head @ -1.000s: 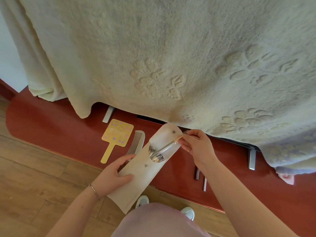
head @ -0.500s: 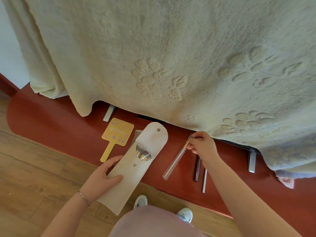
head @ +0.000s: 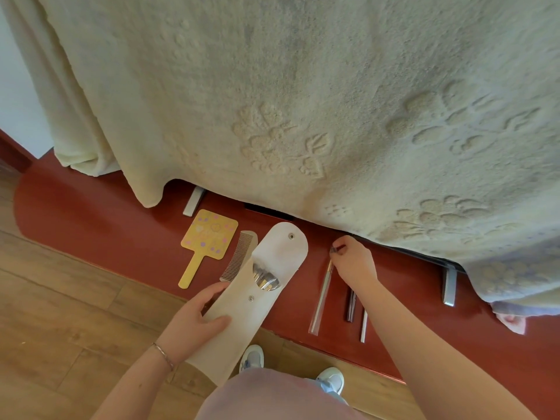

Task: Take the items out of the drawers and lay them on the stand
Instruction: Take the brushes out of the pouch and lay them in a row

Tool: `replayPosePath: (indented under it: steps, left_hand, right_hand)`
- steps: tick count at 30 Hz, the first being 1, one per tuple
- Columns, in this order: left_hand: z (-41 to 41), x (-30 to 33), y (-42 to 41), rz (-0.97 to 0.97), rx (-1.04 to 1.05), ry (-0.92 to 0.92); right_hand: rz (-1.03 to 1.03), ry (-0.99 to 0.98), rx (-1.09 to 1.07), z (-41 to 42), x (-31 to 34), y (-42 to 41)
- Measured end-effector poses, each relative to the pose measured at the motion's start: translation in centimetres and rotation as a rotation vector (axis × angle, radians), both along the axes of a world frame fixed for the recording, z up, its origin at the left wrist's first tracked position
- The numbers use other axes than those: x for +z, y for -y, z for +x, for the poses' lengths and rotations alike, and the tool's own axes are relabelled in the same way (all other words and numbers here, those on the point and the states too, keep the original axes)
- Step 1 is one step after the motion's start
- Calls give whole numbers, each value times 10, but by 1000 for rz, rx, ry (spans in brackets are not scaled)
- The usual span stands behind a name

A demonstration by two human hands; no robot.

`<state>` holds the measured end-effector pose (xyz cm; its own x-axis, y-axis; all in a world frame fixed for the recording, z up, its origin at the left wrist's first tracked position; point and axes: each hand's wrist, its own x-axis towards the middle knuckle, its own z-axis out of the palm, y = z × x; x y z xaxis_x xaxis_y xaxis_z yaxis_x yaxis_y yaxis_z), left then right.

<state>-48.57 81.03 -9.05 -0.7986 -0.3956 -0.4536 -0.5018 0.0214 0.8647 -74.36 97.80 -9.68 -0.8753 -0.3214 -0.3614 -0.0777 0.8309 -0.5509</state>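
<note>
My left hand (head: 197,319) grips a white snap-flap pouch (head: 266,286) by its lower half. The flap is open and metal cutlery (head: 265,278) shows in the mouth. The pouch hangs tilted over the front of the red stand (head: 100,225). My right hand (head: 353,263) is down on the stand with its fingers curled at the top end of a straw in a clear sleeve (head: 321,300), which lies flat on the red surface. A yellow hand mirror (head: 209,234) and a comb (head: 239,256) lie on the stand to the left.
Two dark metal sticks (head: 351,304) and a silver one (head: 363,325) lie on the stand beside my right forearm. A cream blanket (head: 303,101) hangs over everything behind the stand. Metal brackets (head: 194,201) (head: 449,286) stick out beneath it. Wood floor and my shoes (head: 252,357) are below.
My right hand drew the sleeved straw out of the pouch, carried it right and lowered it onto the stand. My left hand shifted the pouch slightly left.
</note>
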Motion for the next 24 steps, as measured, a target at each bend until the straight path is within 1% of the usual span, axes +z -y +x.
replayPosePath:
  steps: [4, 7, 10, 16, 20, 24]
  left_hand:
    - [-7, 4, -1, 0, 5, -5]
    - [-12, 6, -3, 0, -4, -5]
    - [-17, 7, -5, 7, -7, -2]
    - [-24, 10, -3, 8, -12, -10]
    - [-27, 13, -1, 1, -13, -36]
    - [-28, 17, 1, -10, -12, -41]
  right_hand:
    - [43, -42, 70, 1, -3, -2]
    - [56, -36, 108, 2, 2, -2]
    - [-10, -47, 92, 6, 14, -2]
    - [-280, -14, 159, 36, 45, 10]
    - [-277, 42, 235, 51, 48, 18]
    - [-267, 20, 283, 60, 43, 23]
